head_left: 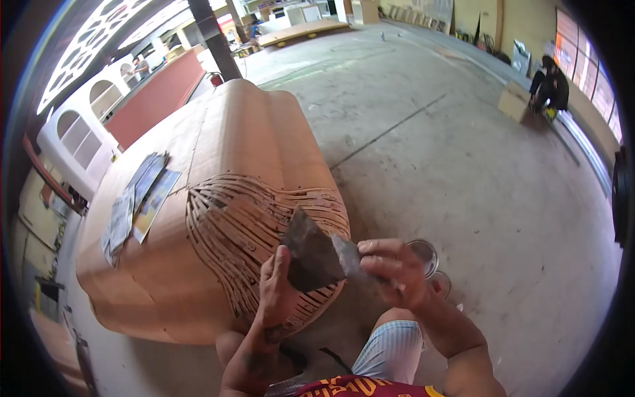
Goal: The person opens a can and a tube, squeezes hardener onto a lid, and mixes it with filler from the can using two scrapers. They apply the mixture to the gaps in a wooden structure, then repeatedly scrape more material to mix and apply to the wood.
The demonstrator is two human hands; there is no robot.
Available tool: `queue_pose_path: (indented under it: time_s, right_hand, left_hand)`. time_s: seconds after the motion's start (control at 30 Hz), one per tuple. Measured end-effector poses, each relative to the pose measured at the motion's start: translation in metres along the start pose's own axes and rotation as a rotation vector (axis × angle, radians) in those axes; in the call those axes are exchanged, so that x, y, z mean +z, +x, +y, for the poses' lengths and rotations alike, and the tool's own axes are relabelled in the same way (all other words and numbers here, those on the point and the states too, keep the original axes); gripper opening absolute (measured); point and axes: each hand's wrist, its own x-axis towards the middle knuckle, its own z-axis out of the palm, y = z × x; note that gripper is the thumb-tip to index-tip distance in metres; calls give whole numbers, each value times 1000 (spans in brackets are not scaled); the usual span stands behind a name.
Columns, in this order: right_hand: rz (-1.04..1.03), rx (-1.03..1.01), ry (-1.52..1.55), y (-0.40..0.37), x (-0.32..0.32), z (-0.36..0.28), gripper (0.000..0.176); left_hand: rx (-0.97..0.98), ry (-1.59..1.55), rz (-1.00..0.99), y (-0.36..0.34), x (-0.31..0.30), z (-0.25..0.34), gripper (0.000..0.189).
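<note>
My left hand [274, 288] grips a dark grey, square flat plate [309, 255], with the thumb along its near left edge. My right hand [400, 271] is closed on a small grey flat scraper [348, 257], and the scraper's edge overlaps the plate's right side in this view. Behind and below the plate is a large curved wooden form [264, 142] with a smooth tan skin. Its near end is covered in narrow bent wooden strips [228, 228] with dark gaps between them, partly hidden by the plate and my left hand.
Folded newspaper sheets [135, 205] lie on top of the form. Two round cans [423, 258] stand on the concrete floor [456, 165] beside my right hand. One person [549, 86] crouches at the far right near a wooden box [514, 102]. A dark post [215, 40] rises behind the form.
</note>
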Motion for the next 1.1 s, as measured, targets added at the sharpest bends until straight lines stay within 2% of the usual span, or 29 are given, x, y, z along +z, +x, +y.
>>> queue_pose_path:
  time_s: [0.07, 0.17, 0.27, 0.37, 0.57, 0.77, 0.87, 0.97, 1.07, 1.1]
  right_hand:
    - [-117, -152, -130, 4, 5, -32, 56]
    - [-214, -192, -337, -4, 13, -70, 65]
    - [-288, -202, -379, -4, 18, -103, 65]
    - [-270, -185, -427, -8, 28, -126, 69]
    - [-274, -189, -384, -16, 46, -157, 75]
    - [-218, -116, -322, -36, 57, -169, 79]
    - [-264, 52, -414, -47, 49, -166, 71]
    - [-209, 274, -466, -72, 38, -145, 59]
    - [287, 996, 283, -94, 32, -148, 47]
    - [333, 972, 406, -96, 30, -152, 45]
  left_hand:
    - [15, -426, -314, -29, 20, 17, 41]
    - [22, -514, -331, -63, 27, 33, 43]
    - [36, -558, -321, -94, 22, 38, 43]
    - [104, -604, -382, -119, 17, 40, 43]
    - [211, -514, -342, -159, -5, 38, 41]
    - [223, -504, -375, -171, -30, 15, 43]
    - [143, -557, -446, -187, -32, 29, 42]
    - [170, -535, -387, -193, -38, 34, 37]
    - [395, -285, -185, -174, -57, 24, 34]
    - [431, -240, -165, -172, -60, 25, 34]
